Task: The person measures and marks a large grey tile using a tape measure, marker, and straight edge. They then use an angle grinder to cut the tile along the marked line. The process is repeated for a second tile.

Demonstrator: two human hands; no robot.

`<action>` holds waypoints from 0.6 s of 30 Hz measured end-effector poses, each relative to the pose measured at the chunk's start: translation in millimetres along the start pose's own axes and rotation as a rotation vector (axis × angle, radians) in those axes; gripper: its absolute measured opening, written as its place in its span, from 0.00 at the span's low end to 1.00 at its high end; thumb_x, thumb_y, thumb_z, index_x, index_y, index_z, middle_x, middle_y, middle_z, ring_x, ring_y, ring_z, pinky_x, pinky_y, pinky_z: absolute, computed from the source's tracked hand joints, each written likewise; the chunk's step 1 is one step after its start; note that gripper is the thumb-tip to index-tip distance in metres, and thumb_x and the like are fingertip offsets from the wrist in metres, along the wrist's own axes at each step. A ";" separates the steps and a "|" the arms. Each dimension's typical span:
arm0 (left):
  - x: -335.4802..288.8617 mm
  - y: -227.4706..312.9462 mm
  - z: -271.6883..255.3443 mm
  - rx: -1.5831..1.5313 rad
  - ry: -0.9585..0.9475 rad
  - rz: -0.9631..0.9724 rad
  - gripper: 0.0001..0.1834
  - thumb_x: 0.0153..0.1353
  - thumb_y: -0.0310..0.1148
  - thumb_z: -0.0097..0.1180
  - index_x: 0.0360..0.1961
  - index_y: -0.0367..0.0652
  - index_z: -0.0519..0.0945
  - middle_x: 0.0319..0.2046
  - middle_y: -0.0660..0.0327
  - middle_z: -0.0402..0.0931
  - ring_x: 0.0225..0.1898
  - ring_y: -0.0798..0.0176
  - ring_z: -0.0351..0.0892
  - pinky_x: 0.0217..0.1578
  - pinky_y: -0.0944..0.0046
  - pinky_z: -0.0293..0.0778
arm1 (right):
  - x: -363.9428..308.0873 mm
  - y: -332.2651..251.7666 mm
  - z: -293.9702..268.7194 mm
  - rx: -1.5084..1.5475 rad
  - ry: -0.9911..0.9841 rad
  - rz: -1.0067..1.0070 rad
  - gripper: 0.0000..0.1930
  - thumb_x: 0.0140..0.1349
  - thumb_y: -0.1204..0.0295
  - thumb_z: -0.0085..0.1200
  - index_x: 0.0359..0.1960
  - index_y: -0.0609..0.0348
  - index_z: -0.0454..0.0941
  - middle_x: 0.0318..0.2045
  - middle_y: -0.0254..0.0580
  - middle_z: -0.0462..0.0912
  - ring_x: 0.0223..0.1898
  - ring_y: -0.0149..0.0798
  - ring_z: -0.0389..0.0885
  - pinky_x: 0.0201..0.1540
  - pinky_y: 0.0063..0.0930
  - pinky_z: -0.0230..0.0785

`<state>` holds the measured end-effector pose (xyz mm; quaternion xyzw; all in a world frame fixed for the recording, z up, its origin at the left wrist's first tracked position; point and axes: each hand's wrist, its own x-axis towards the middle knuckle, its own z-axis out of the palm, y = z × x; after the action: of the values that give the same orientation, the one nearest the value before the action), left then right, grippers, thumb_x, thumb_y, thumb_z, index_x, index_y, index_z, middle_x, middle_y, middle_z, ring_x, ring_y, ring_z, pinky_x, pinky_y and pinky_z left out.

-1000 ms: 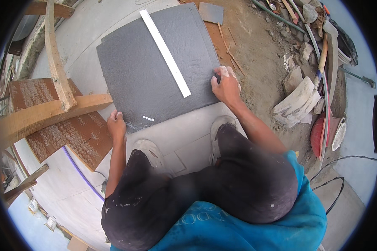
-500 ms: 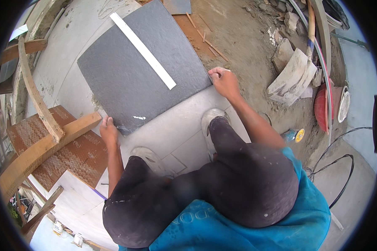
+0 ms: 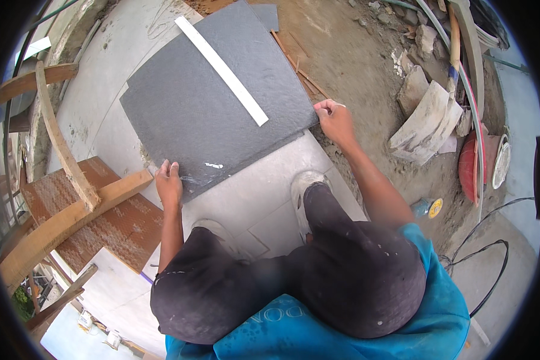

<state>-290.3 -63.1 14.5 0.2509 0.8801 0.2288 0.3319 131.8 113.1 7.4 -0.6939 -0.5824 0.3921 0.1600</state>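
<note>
At the far left, three rough wooden beams point(image 3: 72, 210) cross one another over a reddish-brown textured slab point(image 3: 120, 222), apparently propped there out of the way. Next comes the left hand point(image 3: 169, 183), fingers laid close together and curled over the near left corner of the large dark grey square stone tile point(image 3: 216, 114). The tile lies flat on the pale concrete floor point(image 3: 270, 192), ahead of the two pale shoes point(image 3: 306, 192), so it can be steadied from both sides while squatting. One long white strip point(image 3: 222, 71) rests diagonally across the tile's top, touching it, likely as a straight guide. The right hand point(image 3: 335, 120) pinches the tile's right corner, fingers bent tight on the edge. Further right, on bare brown dirt, a heap of broken pale rubble pieces point(image 3: 429, 120) sits beside one red bucket point(image 3: 477, 168). One black cable point(image 3: 492, 264) loops near the lower right.
</note>
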 end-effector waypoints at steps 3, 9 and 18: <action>-0.9 -2.1 -4.7 0.076 -0.027 0.034 0.29 0.69 0.39 0.57 0.64 0.29 0.73 0.58 0.45 0.75 0.56 0.54 0.77 0.59 0.59 0.71 | -2.0 -9.0 -9.4 0.005 -0.064 0.062 0.10 0.61 0.70 0.55 0.38 0.59 0.85 0.30 0.47 0.87 0.30 0.43 0.84 0.39 0.36 0.75; -9.8 55.2 -30.1 0.208 -0.049 0.160 0.31 0.70 0.41 0.57 0.68 0.34 0.70 0.52 0.53 0.78 0.49 0.61 0.77 0.55 0.60 0.72 | -33.1 43.1 -55.2 0.083 0.283 -0.040 0.09 0.63 0.69 0.59 0.41 0.57 0.84 0.30 0.41 0.85 0.32 0.36 0.83 0.39 0.32 0.73; 4.5 207.1 -5.4 0.512 -0.372 0.446 0.31 0.71 0.49 0.54 0.67 0.39 0.71 0.40 0.59 0.81 0.37 0.67 0.79 0.39 0.66 0.74 | -222.9 270.0 -162.6 -0.540 0.963 1.109 0.47 0.53 0.47 0.71 0.64 0.65 0.62 0.58 0.61 0.69 0.63 0.59 0.66 0.66 0.52 0.59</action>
<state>-237.0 97.6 133.9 0.5479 0.7573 0.0190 0.3549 431.8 -130.0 8.2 -0.9921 -0.0920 -0.0847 0.0016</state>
